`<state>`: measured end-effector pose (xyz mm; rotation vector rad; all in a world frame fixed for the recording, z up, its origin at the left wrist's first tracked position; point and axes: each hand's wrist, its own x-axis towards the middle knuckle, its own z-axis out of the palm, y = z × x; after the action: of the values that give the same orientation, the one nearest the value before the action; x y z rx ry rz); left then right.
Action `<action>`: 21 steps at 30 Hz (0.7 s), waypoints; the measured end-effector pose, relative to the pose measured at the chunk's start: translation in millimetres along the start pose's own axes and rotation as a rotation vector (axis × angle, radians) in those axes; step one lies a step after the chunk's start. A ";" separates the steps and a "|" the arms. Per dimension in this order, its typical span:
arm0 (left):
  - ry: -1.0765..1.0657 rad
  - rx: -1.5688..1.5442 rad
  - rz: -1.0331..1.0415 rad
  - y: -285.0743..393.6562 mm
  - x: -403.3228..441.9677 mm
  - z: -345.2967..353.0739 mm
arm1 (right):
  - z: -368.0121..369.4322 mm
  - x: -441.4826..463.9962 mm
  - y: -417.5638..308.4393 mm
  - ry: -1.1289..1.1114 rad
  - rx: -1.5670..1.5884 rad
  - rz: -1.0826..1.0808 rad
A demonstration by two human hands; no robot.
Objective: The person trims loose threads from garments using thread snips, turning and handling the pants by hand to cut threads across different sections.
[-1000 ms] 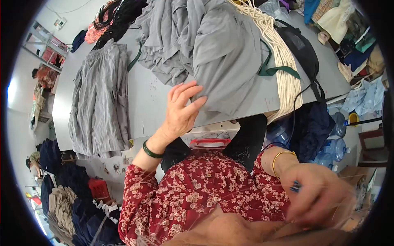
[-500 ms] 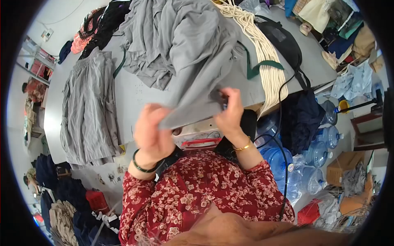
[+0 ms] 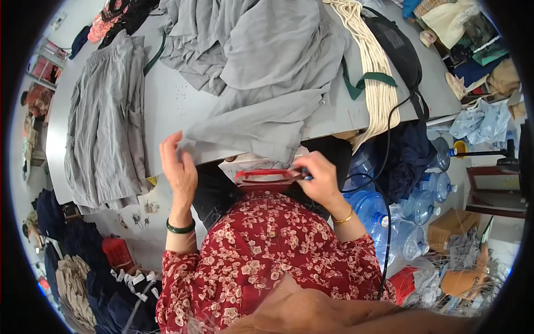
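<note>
Grey trousers or a similar grey garment point(image 3: 261, 122) lie in loose folds, one part reaching the table's front edge. Just left of that part, my left hand point(image 3: 179, 170) is raised with its fingers apart and nothing in them. My right hand point(image 3: 320, 175) is closed around small thread snips point(image 3: 303, 175), dark with a touch of blue; most of them is hidden by the fingers. Their tip is close to the garment's lower right corner, and I cannot tell if they touch. A small shiny ring-like spot shows near the cloth's right edge.
Folded grey trousers point(image 3: 105, 128) lie at the table's left. Cream cords point(image 3: 378, 100) with a green strap point(image 3: 356, 86) and a black mesh bag point(image 3: 395, 50) are at the right. A black cable point(image 3: 384, 150) hangs beside blue water bottles point(image 3: 367, 209). A red-handled item point(image 3: 264, 173) sits below the table edge.
My left hand has let go of the grey cloth and opened. The cloth has dropped flatter onto the table. My right hand has moved down, still holding the snips. The view has shifted slightly.
</note>
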<state>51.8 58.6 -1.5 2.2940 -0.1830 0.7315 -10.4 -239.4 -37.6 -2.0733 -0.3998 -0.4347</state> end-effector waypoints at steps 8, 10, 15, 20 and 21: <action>-0.212 -0.135 0.243 31.7 -39.2 9.1 | 16.2 22.7 -21.2 0.112 -0.254 -0.144; -0.229 -0.107 0.322 33.3 -35.7 22.9 | 26.7 28.4 -22.6 0.061 -0.374 -0.144; -0.266 -0.017 0.502 63.6 7.9 39.9 | 14.3 42.7 -13.5 0.123 -0.010 0.025; -0.284 -0.055 0.437 29.3 58.2 54.5 | -12.4 56.4 1.2 0.192 0.739 0.589; -0.222 -0.025 0.421 24.8 64.0 54.1 | -14.3 56.8 4.5 0.222 0.798 0.581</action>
<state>121.4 8.8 16.8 2.3340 -0.7915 0.6695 39.7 -247.8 -8.0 -1.2569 0.1615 -0.1098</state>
